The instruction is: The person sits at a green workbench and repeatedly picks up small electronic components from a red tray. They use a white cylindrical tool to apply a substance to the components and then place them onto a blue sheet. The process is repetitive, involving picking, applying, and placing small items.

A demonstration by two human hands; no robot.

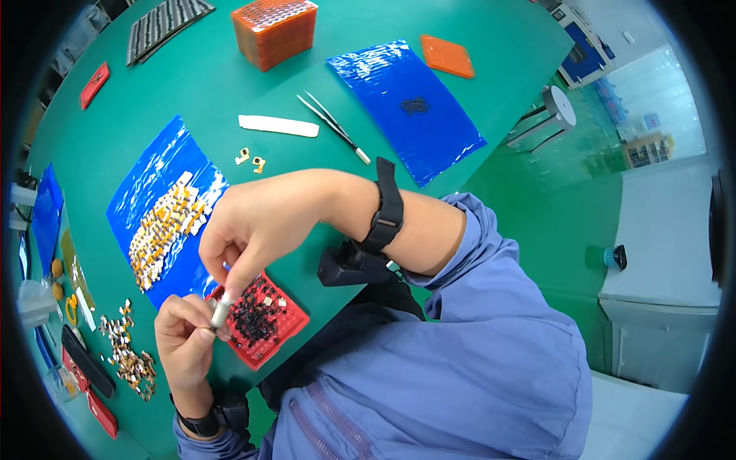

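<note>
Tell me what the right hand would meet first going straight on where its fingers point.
The right hand points down-left in the picture: beyond the pale piece at its fingertips, most likely the left hand. Depth is unclear; the red tray may lie below that line.

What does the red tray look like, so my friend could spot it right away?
Start at the big green table and go to its near edge. Just right of the left hand sits a shallow red tray. Unlike the blue sheet beyond it, bearing white-and-yellow pieces, it holds a heap of tiny black pieces.
</note>
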